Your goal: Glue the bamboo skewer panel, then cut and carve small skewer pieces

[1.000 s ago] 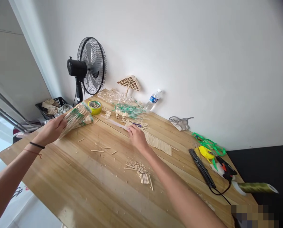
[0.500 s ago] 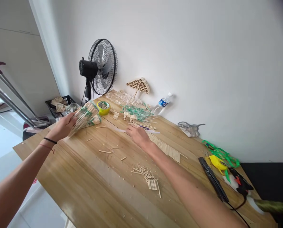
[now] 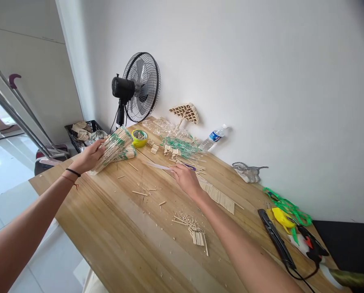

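Note:
My left hand (image 3: 88,158) is wrapped round a clear plastic pack of wooden sticks (image 3: 116,143) with green print, tilted over the table's far left. A second pack (image 3: 127,153) lies behind it. My right hand (image 3: 183,176) is closed on a thin translucent strip (image 3: 158,165) that points left toward the packs. Just beyond that hand are loose sticks and a purple-handled item (image 3: 190,167). A row of flat sticks (image 3: 220,196) lies to the right of my right wrist. Nearer me sit a small stack of short sticks (image 3: 198,237) and scattered bits.
A black fan (image 3: 142,86) stands behind the wooden table (image 3: 117,240). Along the back are a tape roll (image 3: 139,140), a fan-shaped stick model (image 3: 184,113) and a bottle (image 3: 214,137). At right lie a black tool (image 3: 276,238) and a glue gun (image 3: 312,242) with its cord.
The view has shifted so that most things appear farther right. Both hands keep their holds, and the strip in my right hand has changed its angle slightly.

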The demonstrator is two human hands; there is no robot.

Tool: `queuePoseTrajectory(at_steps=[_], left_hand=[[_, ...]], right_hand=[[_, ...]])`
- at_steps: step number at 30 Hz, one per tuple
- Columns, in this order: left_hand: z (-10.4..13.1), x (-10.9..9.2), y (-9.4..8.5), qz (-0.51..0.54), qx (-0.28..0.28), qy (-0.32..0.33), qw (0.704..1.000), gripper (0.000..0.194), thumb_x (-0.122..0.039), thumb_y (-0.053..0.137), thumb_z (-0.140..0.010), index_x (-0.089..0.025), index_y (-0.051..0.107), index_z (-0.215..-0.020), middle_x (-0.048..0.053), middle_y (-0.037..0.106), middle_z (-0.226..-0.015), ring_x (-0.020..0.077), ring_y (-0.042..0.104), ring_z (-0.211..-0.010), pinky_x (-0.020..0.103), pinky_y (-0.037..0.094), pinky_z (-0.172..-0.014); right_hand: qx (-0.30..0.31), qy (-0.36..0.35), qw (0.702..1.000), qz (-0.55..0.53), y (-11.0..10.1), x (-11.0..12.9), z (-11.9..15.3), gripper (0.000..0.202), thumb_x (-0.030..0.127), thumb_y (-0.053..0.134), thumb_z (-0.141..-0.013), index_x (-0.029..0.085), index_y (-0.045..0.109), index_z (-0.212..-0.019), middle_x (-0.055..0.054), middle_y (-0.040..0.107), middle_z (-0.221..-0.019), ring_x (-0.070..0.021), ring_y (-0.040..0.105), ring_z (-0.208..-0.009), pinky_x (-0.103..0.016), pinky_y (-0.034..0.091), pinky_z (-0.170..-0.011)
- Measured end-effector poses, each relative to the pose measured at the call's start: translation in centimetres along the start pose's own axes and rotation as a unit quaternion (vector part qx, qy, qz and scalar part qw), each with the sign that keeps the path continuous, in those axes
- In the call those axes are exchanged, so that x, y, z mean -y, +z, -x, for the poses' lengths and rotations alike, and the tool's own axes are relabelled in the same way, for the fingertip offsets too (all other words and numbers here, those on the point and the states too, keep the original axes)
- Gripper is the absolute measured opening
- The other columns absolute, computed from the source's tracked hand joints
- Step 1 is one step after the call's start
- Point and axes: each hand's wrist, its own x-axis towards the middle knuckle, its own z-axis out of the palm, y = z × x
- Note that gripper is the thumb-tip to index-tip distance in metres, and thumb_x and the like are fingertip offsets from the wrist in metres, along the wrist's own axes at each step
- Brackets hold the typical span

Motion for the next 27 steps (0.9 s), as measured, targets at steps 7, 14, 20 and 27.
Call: queuePoseTrajectory(at_steps=[7,14,20,27], left_hand=[[1.1,0.2,-1.1,0.159,-0.018,-0.045,0.986,0.039,-0.054,0.061,-0.085,-0.024,0.064,-0.110,-0.002,0.052,-0.076,0.0160,0.050,-0.067,0.027,0.042,-0.060],[2.5,0.1,-2.5,0.291,-0.048,-0.115,0.949,0.054,-0.056,0.083,-0.064,-0.021,0.066,-0.103,-0.003,0.057,-0.076,0.0157,0.054,-0.069,0.026,0.044,-0.061],[3.5,0.6,-3.2,0.323,-0.076,-0.115,0.936,0.052,-0.053,0.083,-0.064,-0.021,0.070,-0.103,0.001,0.068,-0.090,0.0204,0.064,-0.088,0.027,0.053,-0.073],[3.9,1.3,-3.8,0.314,-0.068,-0.116,0.940,0.048,-0.053,0.081,-0.067,-0.023,0.070,-0.104,0.002,0.072,-0.096,0.0231,0.067,-0.094,0.029,0.055,-0.078]], right_hand=[[0.043,-0.065,0.997,-0.018,0.7,1.4,0.8,0.030,0.010,0.054,-0.100,0.024,0.078,-0.113,-0.005,0.076,-0.103,-0.0178,0.069,-0.099,-0.025,0.052,-0.080],[-0.039,-0.054,0.996,-0.065,0.4,2.5,0.8,0.028,0.015,0.054,-0.102,0.022,0.075,-0.120,-0.007,0.075,-0.110,-0.0188,0.069,-0.101,-0.027,0.053,-0.085],[0.010,-0.094,0.994,-0.052,1.1,7.2,-5.3,0.030,0.017,0.052,-0.105,0.022,0.075,-0.123,-0.008,0.075,-0.112,-0.0183,0.067,-0.109,-0.025,0.049,-0.086],[0.056,-0.114,0.990,-0.056,2.8,7.1,-8.6,0.033,0.011,0.053,-0.101,0.023,0.080,-0.115,-0.008,0.077,-0.108,-0.0189,0.068,-0.104,-0.027,0.049,-0.086]])
